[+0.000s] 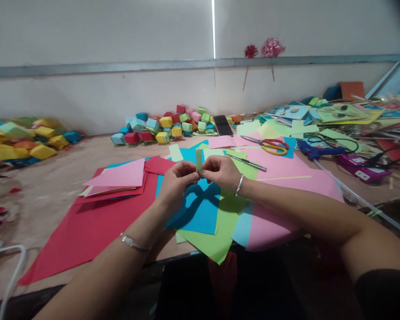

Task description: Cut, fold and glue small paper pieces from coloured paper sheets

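Note:
Between the fingertips of my left hand and my right hand stands a small pale green paper strip, upright. Both hands pinch its lower end, thumbs nearly touching. Beneath them lies a blue paper sheet with the hands' shadow on it, over a lime green sheet. To the right are pink sheets, and to the left a large red sheet with smaller pink pieces on top. A silver pen-like tool is just beyond my right hand.
Scissors and a phone lie behind. Folded paper blocks line the wall, with more at far left. A blue glue gun, purple box and piled cards are right. A white cable is front left.

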### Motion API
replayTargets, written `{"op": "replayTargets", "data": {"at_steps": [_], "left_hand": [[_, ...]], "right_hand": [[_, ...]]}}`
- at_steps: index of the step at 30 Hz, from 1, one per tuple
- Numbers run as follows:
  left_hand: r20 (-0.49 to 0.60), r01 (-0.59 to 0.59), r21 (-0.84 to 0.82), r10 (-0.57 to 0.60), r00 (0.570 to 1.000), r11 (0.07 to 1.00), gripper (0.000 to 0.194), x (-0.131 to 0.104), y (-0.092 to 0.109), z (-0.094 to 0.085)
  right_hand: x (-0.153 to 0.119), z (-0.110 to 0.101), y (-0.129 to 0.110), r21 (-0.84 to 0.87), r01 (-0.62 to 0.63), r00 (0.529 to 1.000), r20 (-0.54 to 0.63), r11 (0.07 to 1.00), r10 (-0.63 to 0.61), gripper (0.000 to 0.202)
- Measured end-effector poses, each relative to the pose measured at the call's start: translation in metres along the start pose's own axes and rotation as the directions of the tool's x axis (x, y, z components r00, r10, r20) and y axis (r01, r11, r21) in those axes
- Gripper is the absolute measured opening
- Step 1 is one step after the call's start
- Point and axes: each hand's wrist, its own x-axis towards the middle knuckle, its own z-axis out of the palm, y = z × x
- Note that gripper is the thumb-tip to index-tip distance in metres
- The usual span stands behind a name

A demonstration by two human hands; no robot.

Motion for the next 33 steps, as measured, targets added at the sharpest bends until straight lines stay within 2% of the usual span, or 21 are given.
{"op": "replayTargets", "data": {"at_steps": [4, 10, 15, 18, 23, 27, 33], "left_hand": [[0.023, -0.017, 0.003, 0.017, 1.0, 1.0, 0.022, 0.0, 0.0, 0.001], [0.012, 0.069, -0.046, -0.068, 0.998, 0.997, 0.019, 0.002, -0.001, -0.001], [0.011, 0.149, -0.098, -0.148, 0.989, 0.984, 0.02, 0.004, -0.002, -0.002], [0.006, 0.143, -0.129, -0.143, 0.99, 0.981, 0.018, 0.003, -0.002, -0.001], [0.049, 0.13, -0.13, -0.125, 0.991, 0.983, 0.02, 0.002, -0.002, -0.001], [0.112, 0.215, -0.137, -0.2, 0.973, 0.967, 0.019, 0.001, 0.002, -0.002], [0.065, 0.22, -0.133, -0.213, 0.975, 0.966, 0.025, 0.004, -0.004, -0.004]], "right_hand": [[-0.001, 0.0, -0.002, 0.009, -0.011, 1.0, 0.005, 1.0, 0.011, 0.03], [-0.002, -0.001, -0.004, 0.048, 0.026, 0.999, 0.044, 0.999, -0.029, 0.018], [-0.001, -0.003, -0.004, 0.13, -0.049, 0.995, 0.091, 0.99, 0.037, 0.013], [-0.001, -0.003, -0.003, 0.156, -0.067, 0.994, 0.101, 0.986, 0.052, 0.014], [0.001, -0.004, -0.001, 0.122, 0.0, 0.996, 0.092, 0.993, -0.011, 0.013], [0.003, -0.006, 0.002, 0.046, 0.107, 0.991, 0.081, 0.993, -0.111, 0.007], [0.002, -0.007, 0.006, -0.132, 0.214, 0.974, 0.108, 0.968, -0.201, 0.012]]}}
